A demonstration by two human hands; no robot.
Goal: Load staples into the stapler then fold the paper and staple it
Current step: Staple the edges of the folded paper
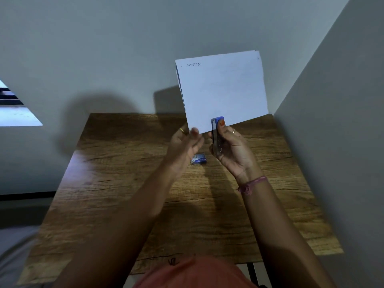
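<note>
- Wooden table (124, 183), dark grain, pushed into a corner of plain grey walls; a window strip shows at far left.
- I see one sheet of white paper (223, 90), folded, held upright above the table's far edge. Doubled layers show along its left side; faint print sits near the top left corner.
- One stapler (216, 134), blue cap with a metal body, stands on end at the paper's lower edge, its head over that edge.
- Right hand (232, 150) is wrapped around the stapler, thumb pressing the blue cap. A ring and a pink wrist thread are visible.
- Left hand (185, 144) is loosely curled, fingertips at the paper's lower left corner; motion blur there, so I cannot tell whether it actually grips.
- One small blue staple box (198, 159) lies on the table between and below the hands, apart from both.
</note>
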